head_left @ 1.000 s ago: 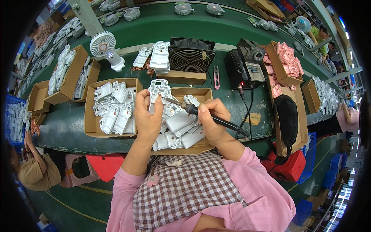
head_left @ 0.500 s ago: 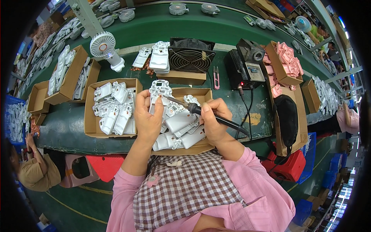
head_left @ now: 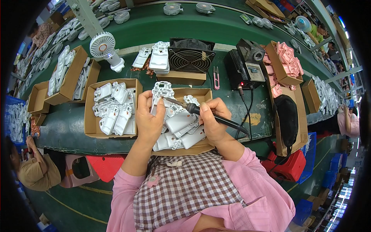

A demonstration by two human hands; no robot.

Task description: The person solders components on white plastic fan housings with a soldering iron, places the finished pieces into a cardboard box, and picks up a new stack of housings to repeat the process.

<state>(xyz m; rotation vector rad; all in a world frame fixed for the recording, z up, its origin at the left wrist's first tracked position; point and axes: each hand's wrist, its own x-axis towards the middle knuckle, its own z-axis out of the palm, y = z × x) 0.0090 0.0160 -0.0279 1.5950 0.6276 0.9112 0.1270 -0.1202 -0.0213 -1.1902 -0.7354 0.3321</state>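
Observation:
My left hand [head_left: 150, 120] grips a white plastic housing [head_left: 164, 89] between thumb and fingers, above a cardboard box [head_left: 203, 94] of similar white housings [head_left: 179, 124]. In my right hand [head_left: 215, 119] is a soldering iron [head_left: 201, 112] with a black handle, its cable trailing to the lower right. The iron's metal tip points left and meets the held housing near my left thumb; whether it touches a small part there is too fine to tell. Left of my hands, another cardboard box [head_left: 89, 125] holds more white housings [head_left: 116, 102], some with small copper-coloured pieces.
Behind my hands stand a black fan [head_left: 190, 60], stacked white housings [head_left: 159, 58] and copper-coloured bits [head_left: 148, 70]. A black soldering station [head_left: 243, 73] and pink-handled snips [head_left: 216, 79] lie right of them. Pink parts [head_left: 286, 58] fill a box farther right. A white handheld fan [head_left: 104, 48] stands left.
The white housing has tilted and shifted slightly right and down in my left hand. The soldering iron stays at it. Fans on the conveyor behind have moved left.

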